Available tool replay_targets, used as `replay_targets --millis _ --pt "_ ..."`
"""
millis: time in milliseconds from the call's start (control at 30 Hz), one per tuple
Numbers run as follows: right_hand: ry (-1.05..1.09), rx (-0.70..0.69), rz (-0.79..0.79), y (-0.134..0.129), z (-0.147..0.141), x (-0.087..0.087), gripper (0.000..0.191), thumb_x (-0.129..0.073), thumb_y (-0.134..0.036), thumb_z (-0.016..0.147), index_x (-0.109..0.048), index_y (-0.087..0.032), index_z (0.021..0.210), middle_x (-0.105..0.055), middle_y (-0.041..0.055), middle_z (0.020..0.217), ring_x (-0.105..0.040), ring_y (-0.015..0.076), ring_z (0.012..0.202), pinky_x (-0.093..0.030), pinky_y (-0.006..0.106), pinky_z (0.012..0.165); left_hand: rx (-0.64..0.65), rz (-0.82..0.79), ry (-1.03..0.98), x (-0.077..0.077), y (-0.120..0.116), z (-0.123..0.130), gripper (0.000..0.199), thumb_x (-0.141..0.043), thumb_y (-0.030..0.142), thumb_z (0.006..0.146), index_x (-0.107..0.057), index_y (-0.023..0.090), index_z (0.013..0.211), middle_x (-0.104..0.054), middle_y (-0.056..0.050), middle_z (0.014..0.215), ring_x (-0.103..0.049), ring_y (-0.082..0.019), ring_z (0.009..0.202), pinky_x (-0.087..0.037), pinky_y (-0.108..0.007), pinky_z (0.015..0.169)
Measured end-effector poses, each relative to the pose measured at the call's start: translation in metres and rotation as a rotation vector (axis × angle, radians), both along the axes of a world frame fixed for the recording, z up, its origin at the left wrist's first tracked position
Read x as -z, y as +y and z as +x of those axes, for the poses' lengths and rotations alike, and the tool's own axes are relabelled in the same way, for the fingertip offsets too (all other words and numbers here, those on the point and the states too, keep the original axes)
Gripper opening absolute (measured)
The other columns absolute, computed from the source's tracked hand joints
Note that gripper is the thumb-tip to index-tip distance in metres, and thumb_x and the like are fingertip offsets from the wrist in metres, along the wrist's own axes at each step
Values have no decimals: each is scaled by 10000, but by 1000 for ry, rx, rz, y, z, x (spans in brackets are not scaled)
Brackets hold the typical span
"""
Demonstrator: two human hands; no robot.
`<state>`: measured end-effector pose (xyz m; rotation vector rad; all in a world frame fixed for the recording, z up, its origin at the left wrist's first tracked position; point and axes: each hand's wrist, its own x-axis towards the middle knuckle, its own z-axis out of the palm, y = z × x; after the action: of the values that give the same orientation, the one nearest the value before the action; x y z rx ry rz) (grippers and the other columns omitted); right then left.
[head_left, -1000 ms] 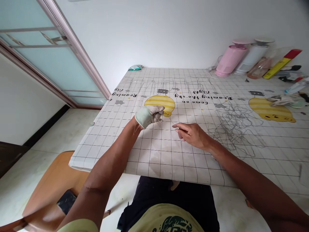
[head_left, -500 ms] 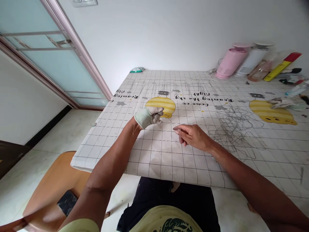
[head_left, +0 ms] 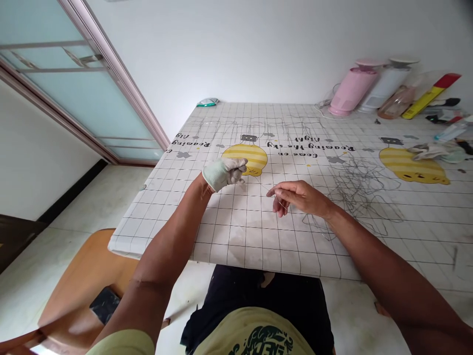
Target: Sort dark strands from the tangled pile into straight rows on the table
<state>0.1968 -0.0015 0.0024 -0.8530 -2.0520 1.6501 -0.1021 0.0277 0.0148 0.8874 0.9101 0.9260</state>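
My left hand, in a pale knitted work glove, is closed in a pinch above the yellow balloon print. A very thin strand, thread or fine wire, runs from it towards my right hand. My bare right hand has thumb and forefinger pressed together on that strand, the other fingers curled below; a short length shows under the fingertips. Beside my right wrist a loose tangle of thin grey strands spreads over the table. More thin strands lie along its far side.
A white checked cloth with printed letters covers the table. At the back right stand a pink cylinder, a white cylinder, a bottle and a yellow-red box. Another glove lies at right. A chair holds a dark phone-like object.
My right hand has turned slightly, and the strand under its fingers now shows. My left hand keeps its pinch. The whole view has shifted a little.
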Motion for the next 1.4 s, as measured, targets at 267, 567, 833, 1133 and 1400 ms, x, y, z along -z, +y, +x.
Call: replay_targets --millis 267,567,833,1133,1400 --pt "-23 16 59 -7 -3 1 318 -671 -444 1039 -758 -177 1189 -806 56 868 -776 189 714 -612 325 673 -54 7 91 -7 -6 6 372 -940 346 809 -622 164 745 -498 77 584 -372 -37 443 -597 -281 641" --pt "-184 43 337 -18 -11 3 250 -593 -366 1064 -789 -211 1071 -797 25 816 -765 173 687 -603 305 635 -88 -1 86 -2 -6 9 323 -926 323 827 -664 138 794 -526 63 626 -403 -37 469 -618 -285 671" --pt "-174 108 360 -11 -8 -4 315 -634 -486 1057 -809 -228 1099 -827 65 967 -797 230 910 -631 358 771 16 14 91 4 0 2 399 -951 407 805 -644 159 747 -466 79 564 -383 -43 446 -612 -287 648" --pt "-82 83 166 2 -17 -3 398 -604 -535 1066 -771 -174 1038 -805 67 879 -754 175 705 -619 326 683 84 43 80 12 2 5 444 -953 489 807 -668 155 742 -448 76 530 -403 -57 461 -607 -289 642" --pt "-198 165 243 -3 -47 -23 316 -704 -465 1000 -679 -210 815 -778 41 741 -696 158 566 -561 300 554 94 104 143 7 -4 11 466 -904 543 847 -678 146 757 -567 13 580 -505 -93 485 -596 -310 649"
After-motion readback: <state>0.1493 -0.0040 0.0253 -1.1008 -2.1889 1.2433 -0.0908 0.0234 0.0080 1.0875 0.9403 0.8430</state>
